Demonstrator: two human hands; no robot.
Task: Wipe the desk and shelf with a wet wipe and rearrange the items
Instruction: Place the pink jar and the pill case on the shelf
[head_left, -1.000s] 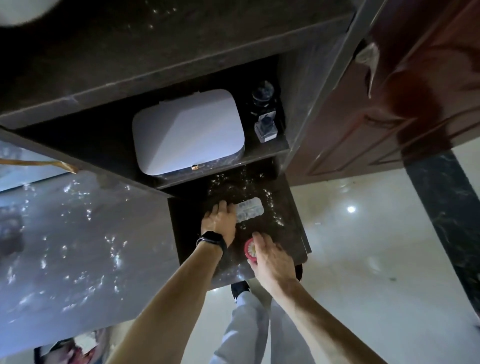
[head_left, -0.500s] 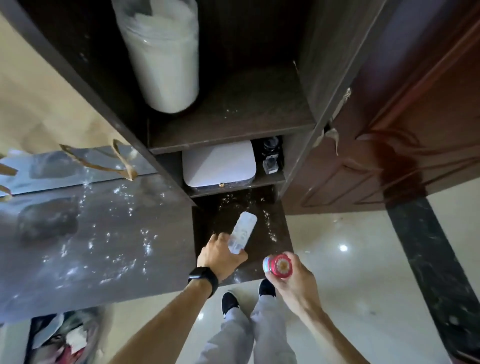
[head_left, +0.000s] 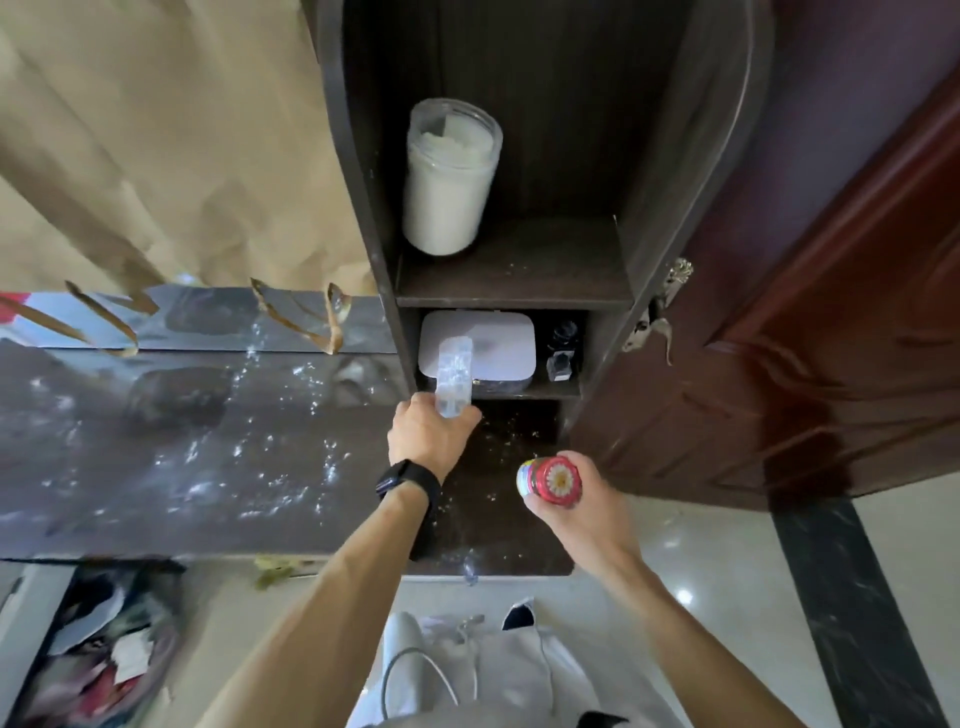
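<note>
My left hand (head_left: 428, 431) grips a clear plastic case (head_left: 454, 374) and holds it up in front of the lower shelf opening. My right hand (head_left: 571, 504) grips a small jar with a red flowered lid (head_left: 550, 480), held above the desk's right end. The dark desk top (head_left: 208, 457) is speckled with white dust and crumbs. On the lower shelf sit a white box (head_left: 498, 343) and a small dark glass bottle (head_left: 563, 351). A tall clear jar of white material (head_left: 449, 176) stands on the upper shelf (head_left: 545, 265).
A brown paper bag (head_left: 156, 156) with handles leans against the shelf's left wall. A dark red door (head_left: 831, 338) stands close on the right. A bin with rubbish (head_left: 93, 660) sits on the floor at lower left. My legs and shoes are below the desk edge.
Both hands lifted their items off the desk end; the case rose toward the lower shelf. The view tilted up, bringing the upper shelf and the tall jar into sight.
</note>
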